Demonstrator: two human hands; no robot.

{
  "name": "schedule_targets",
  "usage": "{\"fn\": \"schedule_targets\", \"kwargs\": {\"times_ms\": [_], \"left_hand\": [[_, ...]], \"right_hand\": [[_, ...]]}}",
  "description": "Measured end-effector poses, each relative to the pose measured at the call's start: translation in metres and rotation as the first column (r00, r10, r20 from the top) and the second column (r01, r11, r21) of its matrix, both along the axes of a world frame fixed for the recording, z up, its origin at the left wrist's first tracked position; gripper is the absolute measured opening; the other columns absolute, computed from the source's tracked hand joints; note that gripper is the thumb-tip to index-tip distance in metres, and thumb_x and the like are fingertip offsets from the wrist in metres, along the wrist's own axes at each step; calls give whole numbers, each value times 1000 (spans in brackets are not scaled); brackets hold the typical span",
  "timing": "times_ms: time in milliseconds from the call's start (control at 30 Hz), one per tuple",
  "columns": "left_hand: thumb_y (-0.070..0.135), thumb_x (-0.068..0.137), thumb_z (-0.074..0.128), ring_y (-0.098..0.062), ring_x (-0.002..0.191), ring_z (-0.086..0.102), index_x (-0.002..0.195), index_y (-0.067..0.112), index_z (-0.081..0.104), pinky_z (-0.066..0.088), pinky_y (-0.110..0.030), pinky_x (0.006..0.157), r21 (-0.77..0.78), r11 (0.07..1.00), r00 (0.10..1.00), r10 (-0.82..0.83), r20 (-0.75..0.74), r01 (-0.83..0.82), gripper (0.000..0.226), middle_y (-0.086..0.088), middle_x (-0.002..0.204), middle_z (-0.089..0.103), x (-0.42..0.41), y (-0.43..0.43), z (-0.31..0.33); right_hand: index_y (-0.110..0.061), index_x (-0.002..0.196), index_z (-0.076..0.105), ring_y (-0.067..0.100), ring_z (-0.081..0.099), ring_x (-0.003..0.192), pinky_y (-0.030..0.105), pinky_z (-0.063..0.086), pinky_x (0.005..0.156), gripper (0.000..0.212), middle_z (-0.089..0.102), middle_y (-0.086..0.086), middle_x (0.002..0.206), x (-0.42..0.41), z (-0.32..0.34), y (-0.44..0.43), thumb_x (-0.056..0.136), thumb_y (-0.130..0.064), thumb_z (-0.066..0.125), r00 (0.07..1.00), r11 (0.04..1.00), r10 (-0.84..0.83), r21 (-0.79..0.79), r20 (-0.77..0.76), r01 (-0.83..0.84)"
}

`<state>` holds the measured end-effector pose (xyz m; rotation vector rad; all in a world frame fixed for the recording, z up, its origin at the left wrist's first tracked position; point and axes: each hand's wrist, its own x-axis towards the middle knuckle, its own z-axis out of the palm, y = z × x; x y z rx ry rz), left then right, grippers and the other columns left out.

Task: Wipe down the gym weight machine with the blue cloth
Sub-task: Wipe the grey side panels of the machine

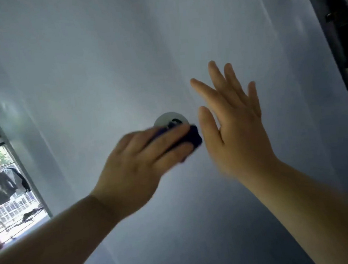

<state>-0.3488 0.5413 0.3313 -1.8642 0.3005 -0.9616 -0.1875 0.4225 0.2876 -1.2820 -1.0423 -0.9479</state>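
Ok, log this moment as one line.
left hand: holds blue cloth against grey panel at round fitting | right hand: open, fingers spread

Likely a gym: a broad grey machine panel (pixel 120 52), dark metal machine parts (pixel 343 11) far right, and a window (pixel 3 189) left.

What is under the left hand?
A bunched blue cloth, held by the left hand against the grey panel. It overlaps a round pale disc, whose lower part is hidden.
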Motion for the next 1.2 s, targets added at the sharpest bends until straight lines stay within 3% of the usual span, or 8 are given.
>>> {"fn": "schedule_targets", "kwargs": {"times_ms": [133,367,533,733,900,967,1133,1200], "left_hand": [[12,98,54,-38,115,54,129,20,50,42,-45,98,-302,947,946,-9,323,112,31,-2,145,49,0,8,19],[8,99,50,-25,113,51,129,25,49,40,-36,95,-71,996,998,-45,34,47,35,4,144,49,-15,20,-1],[7,95,57,-35,112,55,127,19,52,45,-45,97,-354,928,946,8,324,113,35,-6,141,54,-17,15,9],[12,94,63,-24,123,51,135,28,45,43,-38,102,63,998,974,44,-224,-31,47,4,149,41,-45,31,-43],[7,96,52,-37,117,55,126,20,52,41,-45,100,-290,953,947,13,320,85,33,-5,143,51,-45,39,18],[5,94,55,-40,118,53,124,17,52,37,-42,105,-360,924,926,16,377,131,33,-8,143,50,-45,42,7],[11,98,54,-30,128,48,127,24,49,28,-35,116,-94,995,996,12,-84,-20,32,0,147,42,-77,60,-57],[16,101,54,-25,130,47,128,28,49,28,-36,116,9,998,990,58,-126,-57,31,3,149,42,-91,68,-42]], "right_hand": [[-25,145,45,21,13,151,51,-3,120,46,26,3,161,-13,-4,15,102,-31,30,996,998,-67,-18,53,68],[-25,147,41,22,12,151,46,-2,121,47,24,3,162,-15,-10,19,102,-27,32,986,986,-163,-26,31,164],[-26,153,30,24,5,152,48,-4,120,52,15,4,164,-15,-14,19,100,-30,32,981,977,-188,-93,44,191],[-23,151,33,23,5,152,49,-5,120,55,16,4,163,-23,-23,18,96,-23,36,987,984,-132,-109,87,141],[-21,151,32,20,3,151,50,-4,121,57,16,2,163,-32,-29,27,94,-21,37,987,986,-105,-120,119,119],[-20,150,35,21,4,151,50,-4,121,55,19,4,162,-39,-31,32,95,-21,38,983,986,-82,-131,166,105],[-19,149,37,25,12,151,50,-2,122,53,21,5,161,-59,-35,42,96,-21,39,967,986,-49,-142,252,87],[-18,148,40,25,16,150,49,-2,122,53,24,5,161,-64,-34,44,95,-22,39,966,987,-52,-137,254,89]]}}
